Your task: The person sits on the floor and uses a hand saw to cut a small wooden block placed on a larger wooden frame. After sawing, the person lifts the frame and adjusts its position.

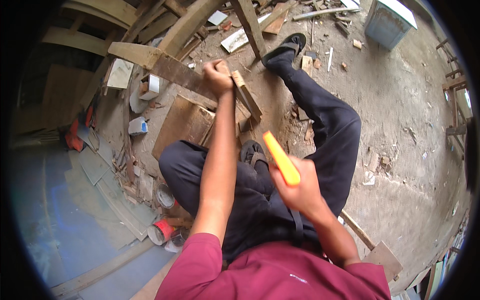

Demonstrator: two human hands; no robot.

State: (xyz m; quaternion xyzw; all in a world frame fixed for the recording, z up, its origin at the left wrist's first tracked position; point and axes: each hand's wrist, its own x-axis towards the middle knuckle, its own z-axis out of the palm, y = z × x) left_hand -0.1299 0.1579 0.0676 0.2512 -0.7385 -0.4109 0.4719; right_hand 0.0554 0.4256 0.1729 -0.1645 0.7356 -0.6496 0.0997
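My left hand [218,77] is closed at the end of a wooden beam [180,72], its fingers curled around a piece of wood that they mostly hide. Just right of that wrist a short wooden board [246,97] stands at a slant, its pale end upward. Over my lap, my right hand [299,186] is closed on a tapered yellow-orange handle [281,159], which points up and away. The kind of tool cannot be made out. Below the left forearm's far side sits a brown wooden box-like block [182,125].
Wood offcuts [235,40] litter the floor at the far side. A pale blue-grey bin [390,22] stands far right, and wooden frames [455,82] line the right edge. Tins [160,231] and scraps lie at left. My legs [332,120] spread around the work.
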